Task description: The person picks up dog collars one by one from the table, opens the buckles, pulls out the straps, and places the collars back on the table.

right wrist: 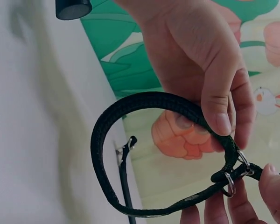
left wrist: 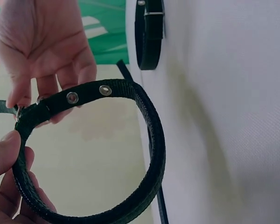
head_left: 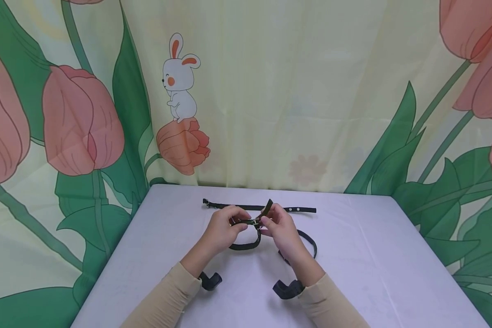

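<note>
Above the table, both hands hold a black collar [head_left: 245, 247] bent into a loop, with metal eyelets, a buckle and a ring. My left hand [head_left: 223, 227] grips the band beside the buckle, thumb on one face and fingers behind. The right hand [head_left: 282, 228] pinches the strap end where it comes through the buckle [right wrist: 245, 167], and the tip sticks up past its fingers. In the left wrist view the eyelets [left wrist: 73, 97] run along the band below the right hand [left wrist: 46, 42]. The left hand's thumb [right wrist: 217, 112] presses the band in the right wrist view.
Behind the hands, a second black collar [head_left: 303, 209] lies stretched out, its buckle end at the left. A third, looped collar [head_left: 315, 246] lies partly under the right forearm. Black wrist devices [head_left: 288, 289] hang below both wrists. A tulip-print curtain [head_left: 270, 91] backs the white table [head_left: 352, 255].
</note>
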`<state>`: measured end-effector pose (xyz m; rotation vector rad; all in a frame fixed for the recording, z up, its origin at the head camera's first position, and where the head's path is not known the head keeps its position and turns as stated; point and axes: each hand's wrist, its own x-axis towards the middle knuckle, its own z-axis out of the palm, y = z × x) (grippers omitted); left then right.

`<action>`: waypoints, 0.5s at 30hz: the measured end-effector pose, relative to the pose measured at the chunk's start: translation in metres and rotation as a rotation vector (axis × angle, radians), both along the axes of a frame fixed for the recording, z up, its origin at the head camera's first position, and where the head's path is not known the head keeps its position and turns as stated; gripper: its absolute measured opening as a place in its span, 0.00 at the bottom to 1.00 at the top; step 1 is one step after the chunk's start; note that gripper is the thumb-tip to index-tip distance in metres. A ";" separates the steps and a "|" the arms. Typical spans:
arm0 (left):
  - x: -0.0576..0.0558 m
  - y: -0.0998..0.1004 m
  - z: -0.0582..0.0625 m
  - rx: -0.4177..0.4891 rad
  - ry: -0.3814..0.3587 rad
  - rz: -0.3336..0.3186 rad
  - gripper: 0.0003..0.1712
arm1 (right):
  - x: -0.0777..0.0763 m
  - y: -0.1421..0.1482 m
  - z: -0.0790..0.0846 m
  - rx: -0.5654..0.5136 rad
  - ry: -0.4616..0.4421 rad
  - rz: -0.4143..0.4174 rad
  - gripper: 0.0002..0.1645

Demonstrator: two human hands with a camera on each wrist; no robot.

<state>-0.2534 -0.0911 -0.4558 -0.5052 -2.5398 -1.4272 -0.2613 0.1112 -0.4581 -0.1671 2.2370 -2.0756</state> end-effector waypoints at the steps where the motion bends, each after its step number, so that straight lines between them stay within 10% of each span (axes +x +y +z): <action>1: 0.000 0.000 0.000 0.005 -0.006 -0.001 0.14 | 0.000 0.000 0.000 -0.003 0.002 -0.002 0.10; 15: -0.001 -0.002 -0.001 0.007 -0.147 -0.040 0.18 | 0.001 -0.003 -0.001 -0.001 -0.003 -0.021 0.10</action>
